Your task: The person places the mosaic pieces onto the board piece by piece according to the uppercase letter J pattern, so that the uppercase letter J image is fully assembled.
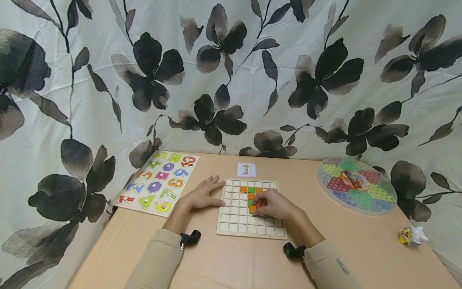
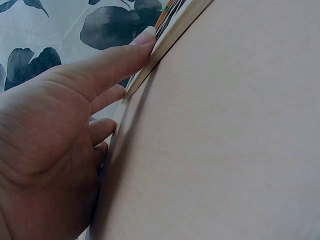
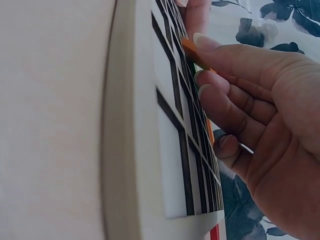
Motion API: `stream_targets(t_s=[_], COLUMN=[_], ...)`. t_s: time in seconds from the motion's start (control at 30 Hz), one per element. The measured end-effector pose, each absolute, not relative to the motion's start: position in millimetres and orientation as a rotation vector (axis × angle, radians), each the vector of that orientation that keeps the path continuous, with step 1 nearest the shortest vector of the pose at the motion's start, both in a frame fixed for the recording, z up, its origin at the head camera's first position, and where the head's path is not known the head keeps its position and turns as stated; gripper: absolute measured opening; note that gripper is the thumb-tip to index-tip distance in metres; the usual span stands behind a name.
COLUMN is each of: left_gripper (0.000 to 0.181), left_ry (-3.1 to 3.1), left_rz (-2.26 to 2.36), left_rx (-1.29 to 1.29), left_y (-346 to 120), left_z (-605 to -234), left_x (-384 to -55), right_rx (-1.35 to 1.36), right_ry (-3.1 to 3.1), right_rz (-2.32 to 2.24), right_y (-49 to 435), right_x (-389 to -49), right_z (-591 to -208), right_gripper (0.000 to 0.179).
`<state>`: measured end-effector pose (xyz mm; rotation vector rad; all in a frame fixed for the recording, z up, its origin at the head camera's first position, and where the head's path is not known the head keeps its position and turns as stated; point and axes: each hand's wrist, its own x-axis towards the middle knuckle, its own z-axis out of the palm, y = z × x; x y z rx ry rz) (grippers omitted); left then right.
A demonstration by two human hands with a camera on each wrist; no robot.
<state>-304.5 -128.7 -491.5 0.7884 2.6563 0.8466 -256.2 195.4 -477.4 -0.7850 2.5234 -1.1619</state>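
A pale wooden grid board of square cells lies on the table in front of the person. Orange and green tiles, among them a green tile, fill some of its upper and middle cells. The right hand pinches an orange tile between thumb and fingers, tilted at the board's surface. In the head view this hand hides part of the board's right side. At the left edge, the left hand rests with fairly straight fingers, its thumb touching the board's rim. A small card with a coloured grid pattern lies beyond the board.
On the left lies a white board of coloured numbers and shapes, close beside the left forearm. A round, clear-edged disc with coloured triangles sits at the back right. A small yellow and white toy figure is near the table's right edge.
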Motion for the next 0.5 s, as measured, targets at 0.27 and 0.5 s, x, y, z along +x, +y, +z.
stream_targets(t_s=[0.27,0.5], left_gripper=[0.088,0.087], left_ry=[2.655,2.653], left_rz=[0.842,0.851], left_rx=[0.78,0.78], left_y=[-128.2,-128.7], left_z=[-492.5,-491.7], left_x=[-306.1,-306.5], right_rx=[-0.806,-0.815], right_ry=[2.523,2.506], right_rz=[-1.153,-1.146], right_y=[193.8,194.0], right_x=[-256.7,-257.5], right_z=[-477.1,-478.4], right_gripper=[0.021,0.02])
